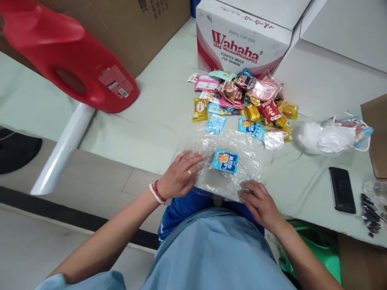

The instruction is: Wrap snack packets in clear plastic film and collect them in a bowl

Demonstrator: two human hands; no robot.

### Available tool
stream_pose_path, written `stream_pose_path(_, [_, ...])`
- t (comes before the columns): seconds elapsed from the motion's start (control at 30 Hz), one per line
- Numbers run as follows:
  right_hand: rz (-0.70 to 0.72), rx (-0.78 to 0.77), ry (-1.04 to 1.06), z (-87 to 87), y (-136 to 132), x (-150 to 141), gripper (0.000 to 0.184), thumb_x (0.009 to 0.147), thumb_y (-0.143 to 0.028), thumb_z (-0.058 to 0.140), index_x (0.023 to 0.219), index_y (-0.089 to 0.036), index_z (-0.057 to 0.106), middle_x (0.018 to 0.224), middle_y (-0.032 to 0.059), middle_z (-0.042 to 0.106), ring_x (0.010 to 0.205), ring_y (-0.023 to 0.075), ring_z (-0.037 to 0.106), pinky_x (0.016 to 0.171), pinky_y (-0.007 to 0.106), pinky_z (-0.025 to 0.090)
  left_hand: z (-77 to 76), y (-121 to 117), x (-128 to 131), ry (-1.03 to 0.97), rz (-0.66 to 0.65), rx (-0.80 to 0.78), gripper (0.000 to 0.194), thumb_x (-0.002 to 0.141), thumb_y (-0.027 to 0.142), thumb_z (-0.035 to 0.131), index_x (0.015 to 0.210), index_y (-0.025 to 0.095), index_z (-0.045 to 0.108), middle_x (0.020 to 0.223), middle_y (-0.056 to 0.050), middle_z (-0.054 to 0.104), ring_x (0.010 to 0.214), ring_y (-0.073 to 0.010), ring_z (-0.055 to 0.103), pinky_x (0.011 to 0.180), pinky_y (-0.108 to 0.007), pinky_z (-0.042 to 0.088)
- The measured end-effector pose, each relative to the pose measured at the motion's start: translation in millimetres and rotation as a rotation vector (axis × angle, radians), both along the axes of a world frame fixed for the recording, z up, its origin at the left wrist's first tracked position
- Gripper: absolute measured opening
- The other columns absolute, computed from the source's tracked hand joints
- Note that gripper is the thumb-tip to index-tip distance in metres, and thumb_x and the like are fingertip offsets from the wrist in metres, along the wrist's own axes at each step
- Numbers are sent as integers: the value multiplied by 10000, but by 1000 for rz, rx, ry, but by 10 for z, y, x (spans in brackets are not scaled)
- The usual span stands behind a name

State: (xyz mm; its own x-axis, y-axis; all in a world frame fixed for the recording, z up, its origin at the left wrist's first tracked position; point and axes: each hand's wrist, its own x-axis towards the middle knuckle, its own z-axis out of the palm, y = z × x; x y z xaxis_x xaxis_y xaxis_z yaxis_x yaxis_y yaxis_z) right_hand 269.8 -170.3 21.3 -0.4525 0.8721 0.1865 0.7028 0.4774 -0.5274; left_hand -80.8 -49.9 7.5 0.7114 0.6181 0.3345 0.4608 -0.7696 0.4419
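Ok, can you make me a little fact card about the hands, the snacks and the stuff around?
Left hand: fingers spread at the left edge of the clear plastic film
Right hand: at the film's near right corner; grip unclear
On the film: one blue snack packet
Beyond: heap of wrapped snacks, before a Wahaha water carton
Far left: red plastic jug
Far right: black smartphone, face-up or face-down unclear
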Motion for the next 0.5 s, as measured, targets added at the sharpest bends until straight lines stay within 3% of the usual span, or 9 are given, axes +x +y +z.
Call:
stream_pose_path(0.07, [-5,-35,93,92,106,18,179,992,-145,584,1105,-239,686,1210,110,685,1113,252,644,953,451,559,-7,-75,-97,56,-159,-95,563,951,384,634,1470,243,465,1594,-190,499,1529,-305,425,1290,-614,226])
stream_pose_path(0.13, [-12,-86,169,207,238,42,149,1002,-167,584,1087,-237,685,1188,104,688,1082,225,662,920,393,563,-32,-115,-165,124,-207,-148,646,907,496,708,1458,228,502,1626,-220,447,1542,-352,395,1282,-646,215])
stream_pose_path(0.2, [-36,-145,235,316,379,69,129,1015,-203,582,1077,-235,691,1172,104,693,1064,208,676,894,349,562,-44,-115,-196,148,-184,-180,479,934,432,695,1362,240,600,1621,-199,464,1530,-344,419,1276,-637,234])
stream_pose_path(0.3, [-89,-246,289,438,593,106,144,1025,-293,581,1021,-228,709,1023,78,719,929,186,685,814,306,546,8,-52,-182,28,-82,-304,185,1004,302,578,1121,243,709,1457,-127,653,1410,-269,571,1253,-554,330])
stream_pose_path(0.43, [-230,-438,348,482,862,133,276,972,-462,626,940,-202,713,776,22,679,658,141,583,605,256,450,122,118,-94,-190,187,-618,331,1005,476,532,996,207,724,1064,-87,789,1041,-234,729,964,-393,565])
stream_pose_path(0.5, [-305,-549,413,431,988,133,354,915,-541,656,932,-190,702,712,3,644,575,125,518,538,246,397,128,234,-30,-194,402,-705,413,973,555,521,909,193,711,867,-50,757,821,-206,699,777,-335,561])
